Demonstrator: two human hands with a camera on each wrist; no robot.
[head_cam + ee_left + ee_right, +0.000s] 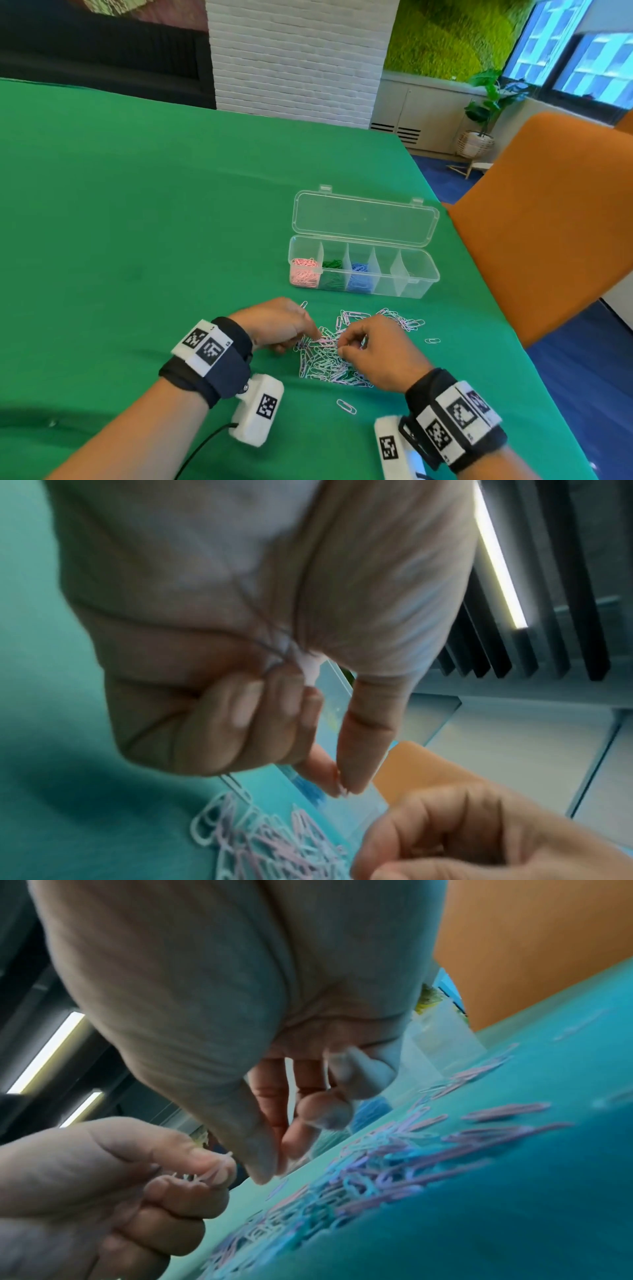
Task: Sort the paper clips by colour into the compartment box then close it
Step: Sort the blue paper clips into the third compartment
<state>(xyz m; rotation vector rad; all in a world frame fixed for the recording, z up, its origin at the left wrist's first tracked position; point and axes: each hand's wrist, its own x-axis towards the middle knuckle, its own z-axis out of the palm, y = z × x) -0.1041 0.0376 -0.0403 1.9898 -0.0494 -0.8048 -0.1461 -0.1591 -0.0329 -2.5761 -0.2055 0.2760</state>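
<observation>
Both hands work over the paper clip pile (pixel 329 356) near the desk's (pixel 137 222) front edge: left hand (pixel 277 323) pinches clips, right hand (pixel 373 353) curls on some. The open compartment box (pixel 363 267) lies beyond, toward the right edge.

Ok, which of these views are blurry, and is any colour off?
Head view: sharp on the compartment box, with wide-angle bending at the edges. Left wrist view: soft, left hand blurred, cloth tinted teal. Right wrist view: right hand and the paper clips smeared, same bluish cast.
</observation>
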